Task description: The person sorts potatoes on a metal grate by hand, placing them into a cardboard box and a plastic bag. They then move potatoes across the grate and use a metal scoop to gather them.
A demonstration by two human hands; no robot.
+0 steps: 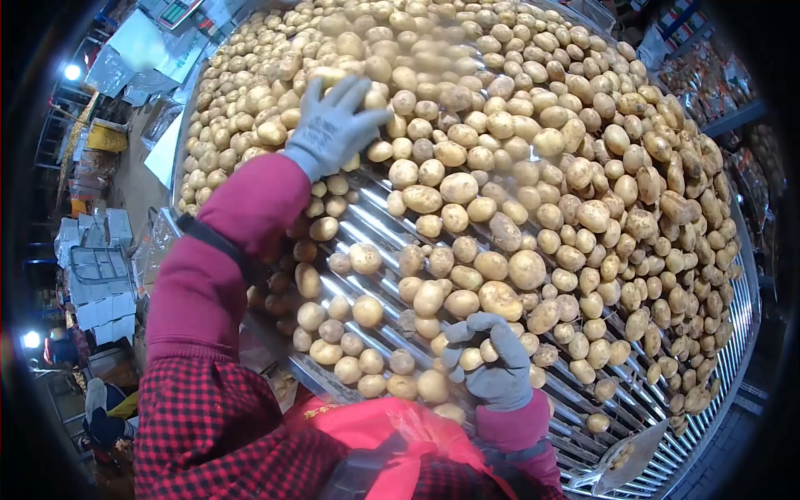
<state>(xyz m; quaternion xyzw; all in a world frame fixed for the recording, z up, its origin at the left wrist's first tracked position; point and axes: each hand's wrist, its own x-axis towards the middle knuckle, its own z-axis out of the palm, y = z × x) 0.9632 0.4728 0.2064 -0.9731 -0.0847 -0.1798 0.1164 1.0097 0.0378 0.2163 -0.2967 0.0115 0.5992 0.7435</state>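
Observation:
My left hand (333, 127), in a grey work glove, lies spread over the potatoes (546, 108) on the far left part of the metal slatted table (371, 212). Its fingers are apart and touch the top of the heap. Close to my body, my right hand (498, 364), gloved in the same grey, curls its thumb and fingers around a small potato (472, 358). Loose potatoes lie around both hands, and bare shiny slats show between them. The palm side of my left hand is hidden.
A scoop-like metal piece (632, 458) rests at the lower right on the slats. White boxes (98, 275) and a digital scale (178, 12) stand to the left. Another person (107, 417) is at the lower left. Filled plastic bags (708, 67) are stacked on the right.

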